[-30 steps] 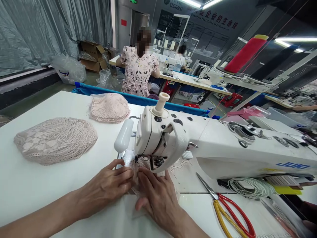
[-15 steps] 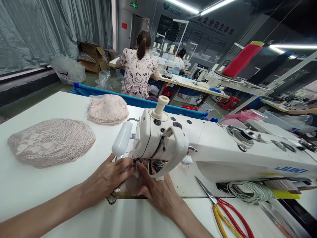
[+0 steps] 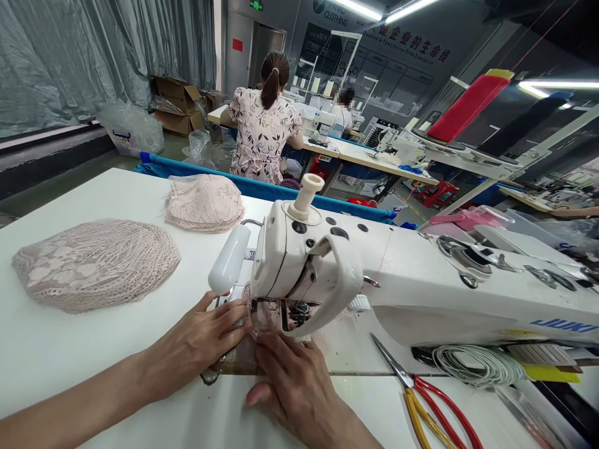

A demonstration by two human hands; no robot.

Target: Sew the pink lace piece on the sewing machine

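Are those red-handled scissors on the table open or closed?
Closed: the scissors lie flat on the table, blades together in one point, red handles side by side.

- Ceiling tube lights (image 3: 360, 7) give bright, even light across the white table (image 3: 42, 349); shadows stay soft.
- Wide-angle lens bends edges; one distant face is blurred out.

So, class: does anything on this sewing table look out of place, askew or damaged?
Nothing stands out. Both hands, left hand and right hand, lie flat on the lace piece at the sewing machine; scissors lie alongside.
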